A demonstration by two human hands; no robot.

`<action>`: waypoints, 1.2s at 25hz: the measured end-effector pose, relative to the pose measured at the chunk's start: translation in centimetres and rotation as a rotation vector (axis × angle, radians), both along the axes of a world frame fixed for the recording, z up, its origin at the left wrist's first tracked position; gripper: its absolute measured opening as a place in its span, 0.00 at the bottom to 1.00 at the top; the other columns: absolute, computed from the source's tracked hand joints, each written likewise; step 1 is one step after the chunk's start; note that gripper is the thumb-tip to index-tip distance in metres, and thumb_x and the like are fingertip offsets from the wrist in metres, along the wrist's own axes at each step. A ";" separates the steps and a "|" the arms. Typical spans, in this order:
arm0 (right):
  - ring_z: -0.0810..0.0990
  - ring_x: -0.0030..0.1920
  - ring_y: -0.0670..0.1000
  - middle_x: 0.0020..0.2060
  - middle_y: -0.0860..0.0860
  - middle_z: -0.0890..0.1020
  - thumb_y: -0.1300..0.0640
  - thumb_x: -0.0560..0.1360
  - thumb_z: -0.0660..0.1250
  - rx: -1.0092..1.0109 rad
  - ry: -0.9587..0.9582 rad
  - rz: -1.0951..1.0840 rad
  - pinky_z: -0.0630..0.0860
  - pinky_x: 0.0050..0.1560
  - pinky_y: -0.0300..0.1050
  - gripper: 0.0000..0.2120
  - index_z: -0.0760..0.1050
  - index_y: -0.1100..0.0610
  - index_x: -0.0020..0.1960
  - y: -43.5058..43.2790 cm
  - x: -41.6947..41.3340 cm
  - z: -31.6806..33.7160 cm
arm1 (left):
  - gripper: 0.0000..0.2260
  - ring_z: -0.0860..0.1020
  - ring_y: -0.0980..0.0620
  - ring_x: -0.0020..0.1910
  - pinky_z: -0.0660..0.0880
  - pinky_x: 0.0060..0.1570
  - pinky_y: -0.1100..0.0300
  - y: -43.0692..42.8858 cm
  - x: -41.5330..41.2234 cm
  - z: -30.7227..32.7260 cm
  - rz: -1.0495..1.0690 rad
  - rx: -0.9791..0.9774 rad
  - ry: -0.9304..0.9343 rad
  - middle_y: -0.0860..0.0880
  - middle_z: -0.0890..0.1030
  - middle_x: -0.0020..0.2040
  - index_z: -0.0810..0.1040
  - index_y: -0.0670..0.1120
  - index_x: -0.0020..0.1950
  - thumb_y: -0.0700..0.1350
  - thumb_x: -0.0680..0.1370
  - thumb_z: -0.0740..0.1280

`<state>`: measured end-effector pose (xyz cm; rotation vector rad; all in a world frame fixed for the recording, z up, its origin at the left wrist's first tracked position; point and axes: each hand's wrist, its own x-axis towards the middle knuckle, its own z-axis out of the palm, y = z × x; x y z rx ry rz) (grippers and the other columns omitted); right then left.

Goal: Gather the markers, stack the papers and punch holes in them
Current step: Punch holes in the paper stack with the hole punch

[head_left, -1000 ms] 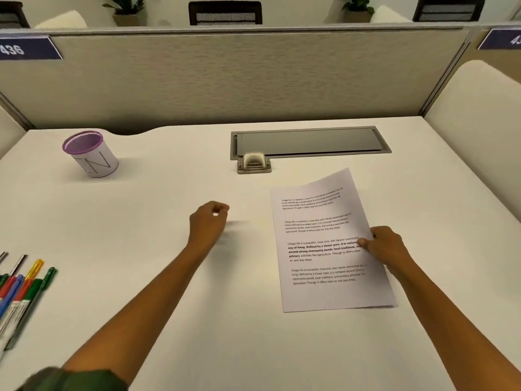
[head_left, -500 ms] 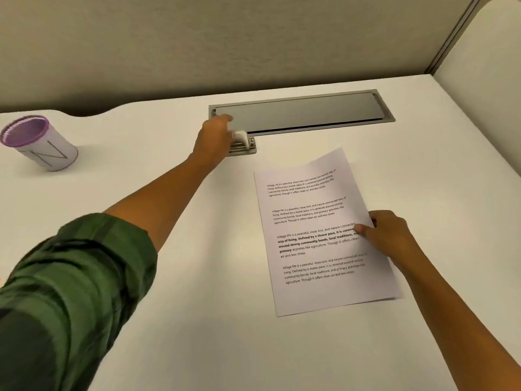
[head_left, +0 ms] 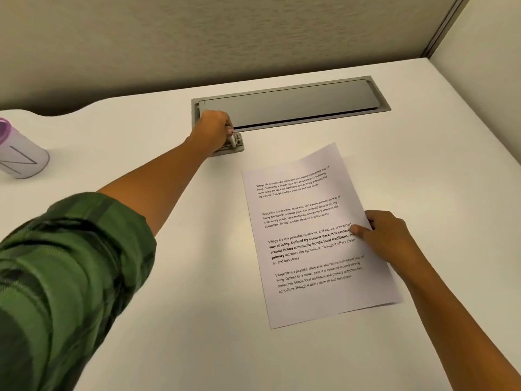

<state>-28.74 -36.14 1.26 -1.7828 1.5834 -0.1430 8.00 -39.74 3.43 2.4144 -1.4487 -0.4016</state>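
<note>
Leftmost, a cup [head_left: 19,156] with a purple rim is standing upright at the edge of the view on the white table [head_left: 141,142], cut off by the frame. A green plaid sleeve [head_left: 64,272] is filling the lower left corner, and the bare forearm is reaching up and right from it across the table. The left hand [head_left: 212,131] is lying over the punch [head_left: 234,143], its grip curled around the punch's handle; only the right end and base of the punch are showing from under the fingers. The punch is sitting on the table just in front of the left end of a grey hatch [head_left: 296,103] set flush into the tabletop. Nearer and to the right, the papers [head_left: 310,241] are lying flat as one stack, printed side up, turned slightly so the top edge is leaning right; they are near the punch but apart from it. The right hand [head_left: 386,238] is resting on the right edge of the stack, its grip pinching that edge with the thumb on top over the bold lines. Behind the table, a beige partition [head_left: 225,38] is running across the back.
</note>
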 end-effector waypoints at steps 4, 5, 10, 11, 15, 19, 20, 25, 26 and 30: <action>0.76 0.42 0.57 0.37 0.53 0.80 0.58 0.75 0.68 -0.032 -0.009 -0.002 0.66 0.34 0.42 0.05 0.78 0.60 0.46 0.3 0.0 0.2 | 0.14 0.77 0.43 0.58 0.73 0.59 0.57 0.8 0.5 0.1 0.233 -0.055 0.161 0.40 0.80 0.58 0.79 0.38 0.60 0.44 0.77 0.67; 0.76 0.41 0.56 0.36 0.51 0.79 0.58 0.74 0.68 -0.046 -0.014 -0.003 0.66 0.33 0.41 0.04 0.79 0.60 0.45 0.4 0.0 0.2 | 0.16 0.78 0.43 0.58 0.74 0.58 0.56 1.2 0.7 0.3 0.328 -0.052 0.216 0.40 0.80 0.58 0.79 0.38 0.60 0.45 0.76 0.69; 0.76 0.41 0.54 0.40 0.51 0.79 0.60 0.74 0.69 -0.071 -0.041 -0.028 0.65 0.33 0.35 0.06 0.80 0.60 0.50 0.8 0.1 0.2 | 0.14 0.80 0.49 0.47 0.79 0.40 0.58 5.6 0.6 2.4 0.656 -0.070 0.926 0.43 0.80 0.50 0.76 0.37 0.59 0.39 0.75 0.70; 0.75 0.41 0.54 0.40 0.51 0.80 0.60 0.75 0.69 -0.073 -0.039 -0.027 0.65 0.32 0.35 0.06 0.80 0.60 0.50 0.9 0.1 0.1 | 0.11 0.79 0.51 0.42 0.78 0.36 0.60 7.1 0.2 2.8 0.667 -0.059 1.014 0.44 0.80 0.47 0.77 0.38 0.56 0.39 0.75 0.70; 0.77 0.41 0.54 0.41 0.51 0.81 0.59 0.75 0.68 -0.058 -0.062 -0.048 0.67 0.33 0.37 0.06 0.80 0.59 0.50 1.4 0.2 0.0 | 0.01 0.82 0.54 0.35 0.78 0.26 0.66 14.3 -2.0 2.6 0.740 -0.157 1.205 0.46 0.82 0.41 0.80 0.40 0.43 0.37 0.73 0.71; 0.80 0.38 0.49 0.38 0.49 0.83 0.58 0.75 0.68 -0.009 -0.142 -0.111 0.69 0.32 0.38 0.04 0.79 0.55 0.48 2.3 0.2 -0.4 | 0.01 0.82 0.53 0.37 0.80 0.31 0.65 20.5 -4.8 0.5 0.838 -0.300 1.230 0.44 0.83 0.43 0.81 0.39 0.44 0.35 0.73 0.70; 0.80 0.37 0.47 0.38 0.47 0.83 0.58 0.74 0.68 0.013 -0.169 -0.134 0.69 0.33 0.38 0.04 0.80 0.54 0.48 2.5 0.2 -0.5 | 0.02 0.82 0.53 0.37 0.81 0.33 0.65 21.6 -5.3 0.1 0.855 -0.326 1.222 0.45 0.83 0.43 0.81 0.39 0.45 0.35 0.73 0.70; 0.83 0.43 0.53 0.40 0.48 0.84 0.58 0.73 0.70 0.136 -0.277 -0.169 0.79 0.47 0.49 0.05 0.80 0.52 0.49 3.1 0.2 -0.8 | 0.07 0.81 0.51 0.37 0.81 0.38 0.62 24.3 -6.8 -1.4 0.863 -0.375 1.192 0.43 0.83 0.44 0.82 0.38 0.49 0.36 0.72 0.71; 0.84 0.44 0.55 0.41 0.49 0.85 0.58 0.73 0.70 0.160 -0.297 -0.166 0.80 0.51 0.53 0.05 0.80 0.51 0.48 3.3 0.3 -0.8 | 0.07 0.81 0.51 0.38 0.81 0.39 0.62 24.5 -6.9 -1.5 0.858 -0.375 1.195 0.43 0.83 0.44 0.82 0.38 0.50 0.36 0.72 0.71; 0.84 0.45 0.55 0.43 0.52 0.86 0.59 0.73 0.71 0.214 -0.333 -0.158 0.79 0.54 0.56 0.05 0.80 0.51 0.48 4.1 1.0 -1.0 | 0.04 0.83 0.54 0.33 0.81 0.34 0.63 24.7 -7.4 -1.5 0.856 -0.401 1.207 0.45 0.84 0.41 0.83 0.40 0.46 0.36 0.72 0.71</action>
